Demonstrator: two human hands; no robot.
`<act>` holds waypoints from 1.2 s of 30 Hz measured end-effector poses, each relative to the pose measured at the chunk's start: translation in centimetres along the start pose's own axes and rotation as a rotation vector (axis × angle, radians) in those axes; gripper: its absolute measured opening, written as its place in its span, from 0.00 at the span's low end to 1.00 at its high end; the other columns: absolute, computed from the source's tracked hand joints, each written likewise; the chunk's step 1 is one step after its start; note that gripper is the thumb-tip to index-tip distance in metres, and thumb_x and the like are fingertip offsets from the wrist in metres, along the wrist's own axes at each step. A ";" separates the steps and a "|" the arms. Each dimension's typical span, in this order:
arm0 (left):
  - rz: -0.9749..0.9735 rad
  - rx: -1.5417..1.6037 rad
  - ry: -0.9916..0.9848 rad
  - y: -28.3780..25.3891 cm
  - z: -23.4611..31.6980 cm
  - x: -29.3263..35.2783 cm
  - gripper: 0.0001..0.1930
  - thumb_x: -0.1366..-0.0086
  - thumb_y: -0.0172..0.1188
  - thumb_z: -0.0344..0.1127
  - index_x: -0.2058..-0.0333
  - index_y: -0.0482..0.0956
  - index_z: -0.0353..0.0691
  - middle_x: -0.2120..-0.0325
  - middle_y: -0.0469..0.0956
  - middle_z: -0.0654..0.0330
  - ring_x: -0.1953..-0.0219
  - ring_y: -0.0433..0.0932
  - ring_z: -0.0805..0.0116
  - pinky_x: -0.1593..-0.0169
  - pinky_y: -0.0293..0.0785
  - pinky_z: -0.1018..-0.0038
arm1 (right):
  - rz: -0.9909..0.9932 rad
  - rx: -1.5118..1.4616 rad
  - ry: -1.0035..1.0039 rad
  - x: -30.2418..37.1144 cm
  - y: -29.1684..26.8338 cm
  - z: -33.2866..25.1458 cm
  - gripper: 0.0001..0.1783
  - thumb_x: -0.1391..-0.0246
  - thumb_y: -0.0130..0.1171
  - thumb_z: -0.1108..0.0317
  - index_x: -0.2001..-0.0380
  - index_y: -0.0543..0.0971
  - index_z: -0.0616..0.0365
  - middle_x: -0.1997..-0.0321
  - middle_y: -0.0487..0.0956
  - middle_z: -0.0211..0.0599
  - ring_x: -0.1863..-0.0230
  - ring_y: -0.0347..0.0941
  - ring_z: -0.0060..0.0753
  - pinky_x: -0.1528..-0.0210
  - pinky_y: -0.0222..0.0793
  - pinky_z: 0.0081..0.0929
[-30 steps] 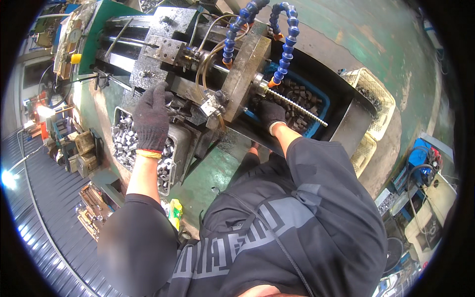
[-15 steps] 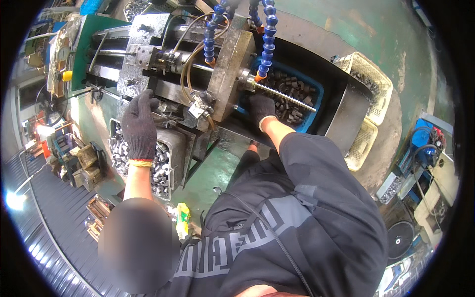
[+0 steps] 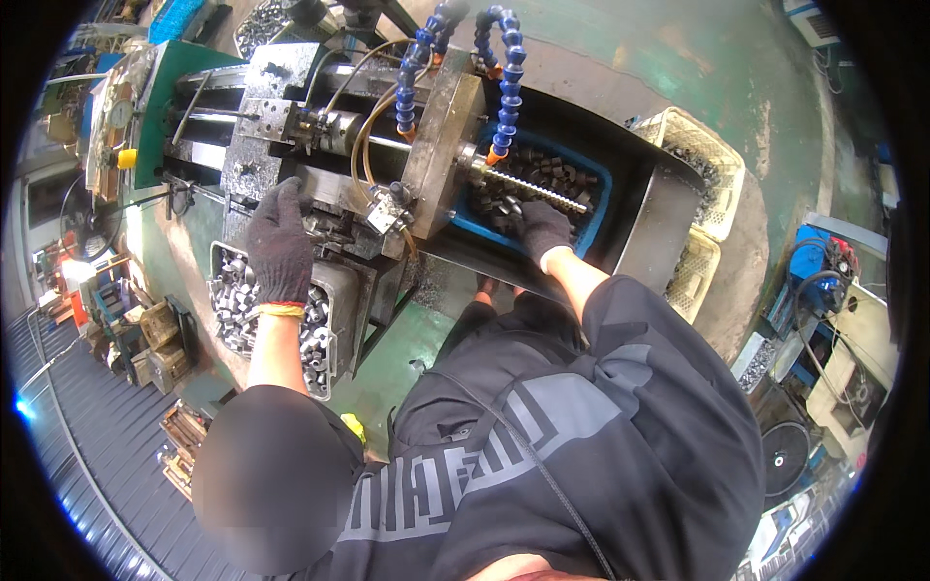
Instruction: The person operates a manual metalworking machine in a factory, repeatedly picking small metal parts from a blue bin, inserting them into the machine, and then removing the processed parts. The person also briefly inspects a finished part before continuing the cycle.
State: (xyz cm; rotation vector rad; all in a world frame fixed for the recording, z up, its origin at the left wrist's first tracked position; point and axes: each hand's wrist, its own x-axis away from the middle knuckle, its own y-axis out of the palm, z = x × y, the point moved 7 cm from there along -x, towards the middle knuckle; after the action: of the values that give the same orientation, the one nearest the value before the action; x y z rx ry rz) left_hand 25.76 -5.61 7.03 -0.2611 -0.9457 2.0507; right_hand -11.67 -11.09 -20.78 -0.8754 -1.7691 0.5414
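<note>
My right hand [image 3: 544,230], in a dark knit glove, is over the blue bin [image 3: 599,218] with its fingers closed on a small shiny metal sleeve [image 3: 511,205]. Dark metal pieces [image 3: 552,179] lie heaped in that bin. Just above the hand a spiral-fluted rod [image 3: 538,189] sticks out of the machine's steel block [image 3: 448,136]. My left hand [image 3: 281,247], gloved too, reaches to the front edge of the machine carriage [image 3: 266,121]. Its fingers are stretched forward and partly hidden, and I see nothing held in them.
Blue jointed coolant hoses [image 3: 511,82] arch over the rod. Below my left hand stands a bin of shiny metal pieces [image 3: 232,300]. Cream plastic baskets [image 3: 722,203] sit on the floor at right, beyond the dark metal tray [image 3: 659,213].
My right hand has moved right and slightly down, away from the steel block, and a shiny sleeve now shows at its fingertips. My left hand stays by the carriage.
</note>
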 end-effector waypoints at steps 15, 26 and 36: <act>-0.055 -0.148 0.256 1.4 0.1 -1.5 0.22 0.21 0.58 0.50 0.52 0.88 0.35 0.66 0.90 0.48 0.63 0.89 0.55 0.53 0.81 0.61 | 0.254 -1.488 -0.051 17.9 -8.3 11.9 0.21 0.24 0.58 0.69 0.33 0.78 0.65 0.43 0.85 0.39 0.47 0.85 0.30 0.42 0.85 0.30; -0.381 -0.162 0.449 2.5 -1.9 -5.0 0.20 0.24 0.60 0.44 0.54 0.88 0.29 0.62 0.89 0.45 0.59 0.87 0.56 0.51 0.80 0.61 | 0.128 -2.144 -0.405 21.3 -18.1 11.3 0.13 0.23 0.58 0.59 0.47 0.80 0.56 0.56 0.84 0.32 0.57 0.80 0.19 0.51 0.82 0.23; -0.355 -0.305 0.716 4.1 -0.2 -7.8 0.15 0.28 0.64 0.40 0.56 0.87 0.30 0.64 0.88 0.44 0.61 0.87 0.50 0.51 0.81 0.58 | 0.448 -0.596 0.359 25.3 -6.1 14.2 0.26 0.43 0.66 0.47 0.52 0.87 0.57 0.50 0.88 0.57 0.47 0.86 0.60 0.42 0.79 0.50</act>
State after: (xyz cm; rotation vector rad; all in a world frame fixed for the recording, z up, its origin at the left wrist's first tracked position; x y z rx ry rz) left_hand 28.26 -12.97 2.86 -0.8587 -0.7676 1.3242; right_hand -31.62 5.33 -6.27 -1.6939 -1.4111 0.1052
